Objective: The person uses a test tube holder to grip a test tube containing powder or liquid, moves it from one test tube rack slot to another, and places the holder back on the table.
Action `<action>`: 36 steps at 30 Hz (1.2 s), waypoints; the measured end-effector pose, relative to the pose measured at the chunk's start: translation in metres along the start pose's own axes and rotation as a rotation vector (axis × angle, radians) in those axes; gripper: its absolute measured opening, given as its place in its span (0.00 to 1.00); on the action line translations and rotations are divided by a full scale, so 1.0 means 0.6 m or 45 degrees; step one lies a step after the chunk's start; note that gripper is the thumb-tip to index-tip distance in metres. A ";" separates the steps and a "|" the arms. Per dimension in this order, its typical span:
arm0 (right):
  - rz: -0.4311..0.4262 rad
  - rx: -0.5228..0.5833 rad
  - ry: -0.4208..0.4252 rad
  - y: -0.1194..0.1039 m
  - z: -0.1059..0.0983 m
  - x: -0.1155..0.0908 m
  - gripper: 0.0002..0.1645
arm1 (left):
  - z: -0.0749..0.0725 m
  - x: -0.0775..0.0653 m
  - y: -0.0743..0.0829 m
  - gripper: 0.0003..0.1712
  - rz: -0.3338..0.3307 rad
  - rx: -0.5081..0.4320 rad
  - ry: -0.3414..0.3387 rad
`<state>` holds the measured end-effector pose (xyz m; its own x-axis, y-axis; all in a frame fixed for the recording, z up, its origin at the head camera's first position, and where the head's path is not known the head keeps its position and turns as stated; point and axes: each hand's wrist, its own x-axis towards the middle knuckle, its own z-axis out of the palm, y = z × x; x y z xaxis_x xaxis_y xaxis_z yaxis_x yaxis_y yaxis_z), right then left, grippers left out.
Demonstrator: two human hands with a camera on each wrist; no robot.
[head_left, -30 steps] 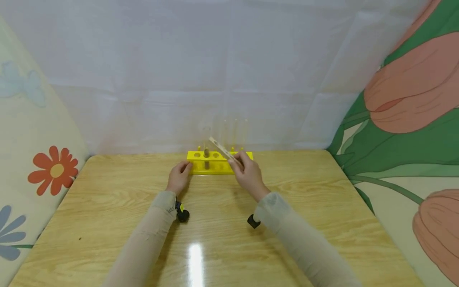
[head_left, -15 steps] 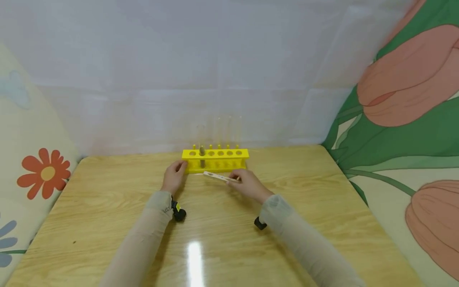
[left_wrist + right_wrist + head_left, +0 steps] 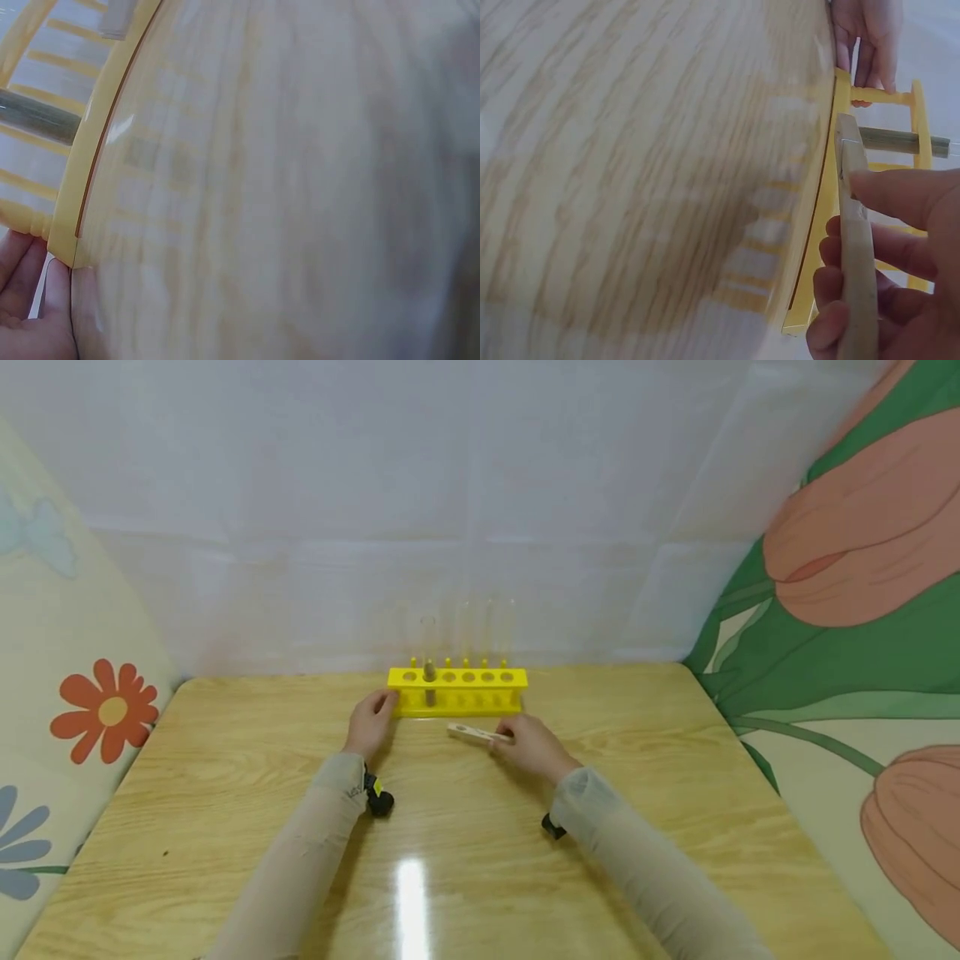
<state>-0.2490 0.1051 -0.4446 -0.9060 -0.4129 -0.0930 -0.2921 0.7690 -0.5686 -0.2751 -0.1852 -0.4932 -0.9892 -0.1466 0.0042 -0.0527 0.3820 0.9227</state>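
A yellow test tube rack (image 3: 457,686) stands near the table's back edge. In its second hole from the left, a glass test tube (image 3: 430,697) with dark contents stands upright. My left hand (image 3: 370,724) holds the rack's left end; the left wrist view has its fingers (image 3: 19,274) at the end post and base. Just in front of the rack, my right hand (image 3: 534,747) grips a wooden test tube holder (image 3: 471,732), its free end pointing left. In the right wrist view, the thumb presses on the holder (image 3: 857,255), fingers curled beneath, nothing in its tip.
Clear glass tubes (image 3: 490,627) stand faintly visible on the pegs behind the rack. A white cloth (image 3: 315,510) hangs behind the wooden table (image 3: 247,793), with flower-patterned panels at both sides. Black cameras (image 3: 380,797) sit at the wrists.
My right hand has brought the test tube holder down from over the rack, beside the tube, to low in front of it. The tube stays in its hole; my left hand keeps its place.
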 end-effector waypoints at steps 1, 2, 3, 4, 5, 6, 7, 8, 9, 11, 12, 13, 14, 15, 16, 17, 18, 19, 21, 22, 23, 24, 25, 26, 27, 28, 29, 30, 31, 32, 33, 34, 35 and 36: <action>-0.004 -0.034 0.006 0.002 0.001 -0.001 0.08 | 0.000 -0.001 0.000 0.24 -0.004 -0.002 -0.002; -0.008 -0.071 0.012 0.003 0.001 -0.001 0.08 | 0.001 -0.002 0.000 0.24 -0.007 -0.006 -0.006; -0.012 -0.105 0.023 0.004 0.002 -0.002 0.08 | 0.002 -0.001 -0.001 0.25 -0.004 -0.007 -0.009; -0.013 -0.138 0.034 0.004 0.002 -0.003 0.08 | 0.003 -0.001 -0.001 0.25 0.000 -0.007 -0.011; -0.012 -0.168 0.044 0.005 0.003 -0.003 0.08 | 0.003 0.000 -0.001 0.25 0.004 -0.004 -0.016; -0.010 -0.193 0.054 0.005 0.003 -0.004 0.09 | 0.004 0.000 -0.001 0.25 0.007 -0.006 -0.024; -0.007 -0.211 0.060 0.004 0.004 -0.005 0.09 | 0.004 0.001 -0.001 0.25 0.012 -0.008 -0.028; -0.005 -0.225 0.063 0.004 0.004 -0.006 0.09 | 0.004 0.001 -0.001 0.25 0.014 -0.012 -0.032; -0.002 -0.235 0.064 0.003 0.004 -0.007 0.09 | 0.005 0.001 -0.001 0.25 0.017 -0.012 -0.035; 0.003 -0.241 0.053 0.002 0.004 -0.008 0.09 | 0.005 0.001 -0.001 0.25 0.016 -0.012 -0.035; 0.004 -0.238 0.045 0.002 0.004 -0.008 0.09 | 0.005 0.001 -0.001 0.25 0.013 -0.011 -0.032; 0.006 -0.232 0.037 0.002 0.005 -0.009 0.09 | 0.005 0.001 -0.001 0.25 0.014 -0.002 -0.028; 0.009 -0.227 0.030 0.001 0.005 -0.009 0.09 | 0.005 0.001 -0.002 0.24 0.018 0.006 -0.021; 0.015 -0.219 0.025 0.001 0.005 -0.009 0.09 | 0.004 0.001 -0.002 0.24 0.026 0.015 -0.013; 0.018 -0.209 0.022 0.001 0.006 -0.009 0.10 | 0.003 0.001 -0.003 0.24 0.035 0.026 -0.006; 0.022 -0.202 0.018 0.001 0.007 -0.009 0.10 | 0.003 0.001 -0.005 0.23 0.045 0.039 -0.002; 0.028 -0.192 0.015 0.001 0.007 -0.009 0.09 | 0.002 0.001 -0.006 0.23 0.055 0.054 -0.001; 0.031 -0.187 0.014 0.002 0.008 -0.009 0.09 | 0.002 0.002 -0.007 0.22 0.066 0.069 -0.002; 0.035 -0.184 0.007 0.002 0.011 -0.009 0.10 | 0.001 0.002 -0.007 0.22 0.075 0.100 -0.010; 0.028 -0.191 0.006 0.002 0.012 -0.009 0.10 | 0.001 0.002 -0.006 0.22 0.076 0.121 -0.015; 0.018 -0.203 0.005 0.002 0.014 -0.009 0.10 | 0.000 0.001 -0.005 0.22 0.078 0.142 -0.017; 0.004 -0.217 0.006 0.001 0.015 -0.008 0.10 | -0.001 0.001 -0.003 0.22 0.082 0.165 -0.017; -0.012 -0.237 0.005 0.001 0.017 -0.007 0.11 | -0.003 0.000 -0.001 0.23 0.089 0.192 -0.019; -0.025 -0.258 0.003 0.000 0.019 -0.008 0.11 | -0.004 -0.002 0.002 0.23 0.097 0.221 -0.028; -0.043 -0.279 0.003 0.000 0.020 -0.008 0.11 | -0.004 -0.003 0.004 0.23 0.109 0.256 -0.042; -0.059 -0.299 0.002 0.000 0.021 -0.009 0.12 | -0.005 -0.004 0.006 0.23 0.124 0.291 -0.058; -0.072 -0.317 -0.004 0.001 0.022 -0.009 0.12 | -0.007 -0.006 0.008 0.24 0.134 0.321 -0.083; -0.086 -0.334 -0.010 0.002 0.023 -0.009 0.12 | -0.009 -0.007 0.010 0.24 0.147 0.361 -0.112; -0.095 -0.348 -0.022 0.004 0.022 -0.010 0.13 | -0.011 -0.008 0.011 0.25 0.158 0.396 -0.145; -0.101 -0.357 -0.040 0.008 0.020 -0.010 0.14 | -0.014 -0.009 0.012 0.25 0.168 0.434 -0.172; -0.105 -0.357 -0.059 0.012 0.017 -0.010 0.16 | -0.018 -0.010 0.013 0.25 0.179 0.473 -0.196; -0.114 -0.355 -0.082 0.018 0.012 -0.010 0.18 | -0.022 -0.010 0.013 0.25 0.196 0.516 -0.217; -0.119 -0.352 -0.106 0.024 0.005 -0.009 0.19 | -0.027 -0.010 0.013 0.25 0.213 0.562 -0.240; -0.119 -0.341 -0.129 0.032 -0.003 -0.009 0.19 | -0.032 -0.010 0.012 0.24 0.238 0.621 -0.260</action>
